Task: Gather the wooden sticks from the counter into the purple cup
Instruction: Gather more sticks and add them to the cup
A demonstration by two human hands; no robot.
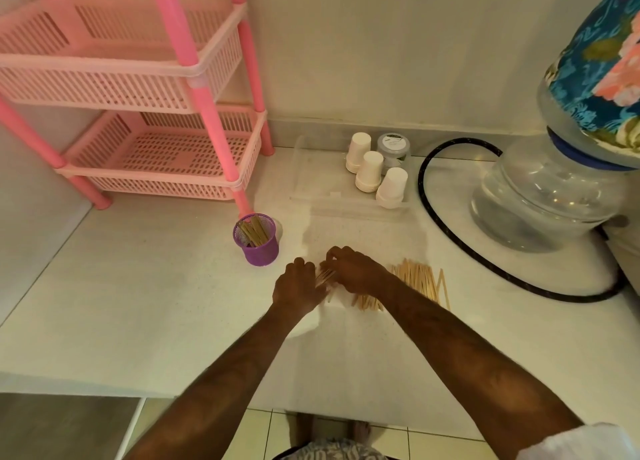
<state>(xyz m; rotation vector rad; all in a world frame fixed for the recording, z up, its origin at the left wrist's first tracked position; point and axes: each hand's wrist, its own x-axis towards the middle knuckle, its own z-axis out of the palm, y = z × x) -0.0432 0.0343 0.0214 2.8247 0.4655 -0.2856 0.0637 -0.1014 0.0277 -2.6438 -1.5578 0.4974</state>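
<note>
Both hands meet over the middle of the worktop [138, 303], the left hand [298, 286] just left of the right hand [353, 272], a few sticks between them. The loose wooden sticks [419, 281] lie on the worktop right of the right hand, partly under its forearm. The cup [259, 239] stands behind and left of the hands, sticks upright in it. Just behind the cup, the rack [131, 89] fills the far left corner. Behind the hands sits a tray [311, 182] holding upturned paper cups [370, 172] with a jar [393, 148] behind them. Far right stands the water bottle [547, 189], a hose [450, 227] looping round its left side and front.
</note>
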